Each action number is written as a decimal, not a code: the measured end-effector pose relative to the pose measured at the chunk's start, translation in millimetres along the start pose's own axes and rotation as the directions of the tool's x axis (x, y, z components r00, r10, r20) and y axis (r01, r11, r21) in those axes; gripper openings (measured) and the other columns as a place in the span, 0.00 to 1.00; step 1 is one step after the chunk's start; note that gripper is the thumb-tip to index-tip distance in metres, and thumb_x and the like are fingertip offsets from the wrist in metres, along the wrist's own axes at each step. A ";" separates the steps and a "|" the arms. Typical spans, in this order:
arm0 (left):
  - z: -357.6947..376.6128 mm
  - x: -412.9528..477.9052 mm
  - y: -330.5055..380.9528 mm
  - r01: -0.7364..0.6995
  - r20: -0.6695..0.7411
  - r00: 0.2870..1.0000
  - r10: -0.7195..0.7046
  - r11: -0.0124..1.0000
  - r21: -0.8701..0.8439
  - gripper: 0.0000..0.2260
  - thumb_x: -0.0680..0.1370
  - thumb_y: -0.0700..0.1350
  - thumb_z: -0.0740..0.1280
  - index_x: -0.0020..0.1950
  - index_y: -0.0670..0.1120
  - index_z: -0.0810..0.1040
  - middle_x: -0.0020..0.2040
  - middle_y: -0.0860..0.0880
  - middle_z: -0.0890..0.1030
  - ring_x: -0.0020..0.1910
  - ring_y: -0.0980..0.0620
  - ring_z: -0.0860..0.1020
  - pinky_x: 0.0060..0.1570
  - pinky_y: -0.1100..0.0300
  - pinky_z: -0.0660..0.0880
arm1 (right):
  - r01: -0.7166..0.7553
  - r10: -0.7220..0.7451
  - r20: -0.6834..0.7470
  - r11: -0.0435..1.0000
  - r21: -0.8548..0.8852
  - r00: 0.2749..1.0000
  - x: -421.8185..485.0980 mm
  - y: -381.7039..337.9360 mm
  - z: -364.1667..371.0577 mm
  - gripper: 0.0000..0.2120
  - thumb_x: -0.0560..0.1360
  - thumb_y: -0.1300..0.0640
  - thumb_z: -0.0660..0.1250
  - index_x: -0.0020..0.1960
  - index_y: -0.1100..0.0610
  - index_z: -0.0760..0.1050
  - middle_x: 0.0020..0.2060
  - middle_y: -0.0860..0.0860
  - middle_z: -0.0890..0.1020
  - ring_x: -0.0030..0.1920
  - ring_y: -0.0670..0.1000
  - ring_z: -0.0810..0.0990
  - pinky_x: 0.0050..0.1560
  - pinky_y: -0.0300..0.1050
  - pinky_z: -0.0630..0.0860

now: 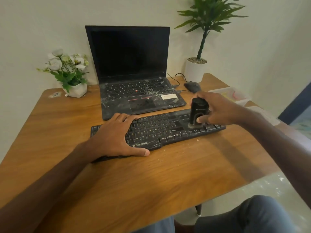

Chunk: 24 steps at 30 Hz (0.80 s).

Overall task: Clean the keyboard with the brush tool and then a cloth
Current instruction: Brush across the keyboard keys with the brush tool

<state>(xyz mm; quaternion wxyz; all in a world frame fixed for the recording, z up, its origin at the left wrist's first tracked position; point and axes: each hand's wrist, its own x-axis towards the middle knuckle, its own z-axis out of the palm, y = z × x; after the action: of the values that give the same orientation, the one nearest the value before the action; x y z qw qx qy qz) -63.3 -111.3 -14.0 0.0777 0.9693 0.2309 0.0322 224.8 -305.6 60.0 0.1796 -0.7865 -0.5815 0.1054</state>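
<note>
Brush on the keyboard, left hand steadying

Wooden table (70, 118) stands against a pale wall, its top scattered with small crumbs near the front of the keyboard (161, 130); a dusty open laptop (134, 78) with a dark screen sits just behind the keyboard; a pot of white flowers (70, 73) stands at the back left, a tall green plant (202, 36) in a white pot at the back right, and a mouse (192, 86) lies near that pot; a clear plastic tray (234, 96) rests at the table's right edge.

Left hand (116, 135) lies flat over the left part of the keyboard, fingers straight and close together across the keys, thumb stretched along the front edge; right hand (217, 110) grips the brush tool (198, 113), a black upright block, fingers wrapped round its top and back, thumb pressed to its front; the bristles touch the keys on the keyboard's right part, where grey dust gathers.

Keyboard lies slightly askew, its right end farther back, near the right edge of the table; bare wood stretches wide between its front edge and the person's knees; no cloth can be made out.
</note>
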 end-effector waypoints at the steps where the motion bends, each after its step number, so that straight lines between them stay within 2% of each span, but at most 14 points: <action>1: -1.2 0.4 0.7 0.000 0.012 1.000 0.000 1.000 -0.003 0.62 0.58 0.86 0.64 0.84 0.54 0.54 0.78 0.54 0.65 0.75 0.53 0.62 0.71 0.51 0.66 | 0.001 -0.001 -0.008 0.998 -0.063 1.000 -0.2 1.6 -5.8 0.27 0.68 0.65 0.79 0.61 0.52 0.72 0.48 0.50 0.82 0.48 0.49 0.82 0.45 0.47 0.82; 2: -2.8 0.6 1.4 0.002 0.027 1.000 -0.002 1.000 -0.005 0.62 0.58 0.86 0.64 0.84 0.54 0.54 0.78 0.54 0.64 0.75 0.53 0.62 0.71 0.50 0.66 | 0.003 -0.005 -0.028 0.996 -0.088 1.000 -0.3 2.0 -8.6 0.27 0.68 0.65 0.78 0.61 0.53 0.71 0.48 0.51 0.82 0.47 0.50 0.82 0.45 0.49 0.82; 4: -6.8 2.5 2.9 0.008 0.058 0.998 -0.008 1.000 0.004 0.64 0.56 0.87 0.62 0.84 0.54 0.53 0.79 0.53 0.63 0.76 0.52 0.61 0.72 0.49 0.66 | 0.014 -0.013 -0.067 1.000 0.013 0.998 -1.5 -0.1 -4.8 0.27 0.68 0.65 0.79 0.61 0.53 0.72 0.48 0.50 0.82 0.46 0.49 0.84 0.43 0.48 0.84; 7: -9.3 8.4 10.9 0.015 0.098 0.995 -0.016 1.000 0.015 0.67 0.55 0.88 0.60 0.84 0.50 0.52 0.81 0.52 0.61 0.77 0.51 0.60 0.72 0.48 0.66 | 0.042 -0.030 -0.069 0.982 0.182 0.997 -4.2 -2.9 10.6 0.27 0.68 0.65 0.80 0.59 0.48 0.73 0.48 0.45 0.82 0.46 0.42 0.84 0.42 0.36 0.81; 9: -7.3 14.3 21.2 -0.001 0.104 0.995 -0.002 0.999 0.035 0.66 0.58 0.87 0.60 0.85 0.49 0.52 0.82 0.51 0.59 0.78 0.50 0.59 0.73 0.47 0.65 | 0.030 -0.022 -0.061 0.991 0.132 0.998 -4.0 -1.1 11.0 0.27 0.67 0.66 0.80 0.59 0.48 0.72 0.47 0.44 0.81 0.47 0.43 0.83 0.41 0.34 0.79; 12: -4.1 26.9 44.6 -0.047 0.087 0.995 0.040 0.996 0.081 0.61 0.64 0.85 0.58 0.85 0.47 0.51 0.83 0.48 0.57 0.79 0.47 0.58 0.75 0.45 0.63 | -0.016 0.014 -0.045 0.999 -0.036 0.999 -2.0 6.4 -5.9 0.28 0.67 0.66 0.79 0.62 0.53 0.72 0.49 0.49 0.81 0.48 0.49 0.82 0.45 0.43 0.81; 17: 1.7 60.6 88.8 -0.141 0.072 0.989 0.133 0.982 0.129 0.54 0.72 0.79 0.59 0.84 0.42 0.53 0.83 0.44 0.58 0.79 0.44 0.59 0.76 0.46 0.63 | -0.005 0.012 -0.183 0.999 0.038 0.983 -9.6 17.5 -33.2 0.25 0.66 0.63 0.81 0.55 0.48 0.74 0.48 0.47 0.81 0.48 0.43 0.79 0.48 0.42 0.74; 19: 4.9 76.1 103.6 -0.157 0.084 0.986 0.147 0.980 0.125 0.53 0.73 0.78 0.61 0.83 0.40 0.56 0.82 0.42 0.61 0.78 0.43 0.61 0.74 0.46 0.64 | -0.019 0.028 -0.200 0.999 0.046 0.979 -13.4 20.7 -35.8 0.25 0.66 0.63 0.81 0.56 0.47 0.74 0.49 0.46 0.81 0.49 0.43 0.79 0.48 0.41 0.74; 24: 12.5 105.3 129.9 -0.127 0.072 0.990 0.121 0.988 0.089 0.56 0.67 0.81 0.64 0.78 0.38 0.65 0.79 0.39 0.65 0.76 0.40 0.64 0.73 0.44 0.64 | -0.026 0.042 -0.190 0.996 0.084 0.981 -19.6 33.5 -29.2 0.25 0.66 0.62 0.82 0.57 0.46 0.76 0.49 0.45 0.83 0.52 0.49 0.82 0.54 0.58 0.81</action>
<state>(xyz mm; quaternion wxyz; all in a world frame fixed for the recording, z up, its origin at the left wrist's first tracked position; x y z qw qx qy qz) 89.3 -179.8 -2.0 0.0376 0.9849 0.1688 -0.0063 259.2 -337.6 72.3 0.2646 -0.7949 -0.5432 0.0558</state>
